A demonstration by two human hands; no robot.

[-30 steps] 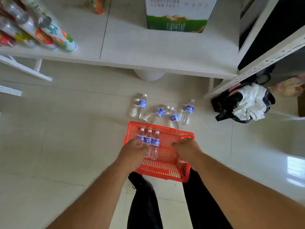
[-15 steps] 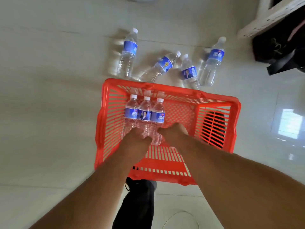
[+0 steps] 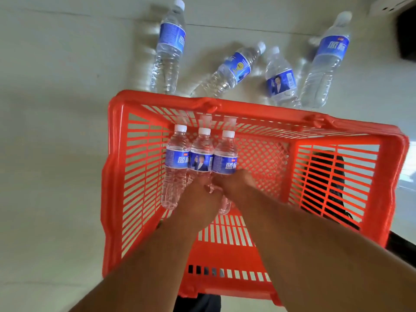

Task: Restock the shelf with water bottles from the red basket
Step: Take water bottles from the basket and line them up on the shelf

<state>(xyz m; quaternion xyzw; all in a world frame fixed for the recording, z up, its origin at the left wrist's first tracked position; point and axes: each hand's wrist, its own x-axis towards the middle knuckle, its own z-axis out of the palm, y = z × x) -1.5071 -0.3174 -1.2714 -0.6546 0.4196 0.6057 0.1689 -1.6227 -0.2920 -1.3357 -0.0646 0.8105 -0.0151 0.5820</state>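
From your head camera: three small bottles (image 3: 201, 158) lie side by side in the red basket (image 3: 391, 176), long axes running away from you, caps toward the far wall. Your left hand (image 3: 198, 199) and right hand (image 3: 234, 183) both close on their lower ends, though I cannot tell which hand has which. On the floor (image 3: 56, 131) beyond, four larger bottles (image 3: 236, 68) lie, caps pointing away.
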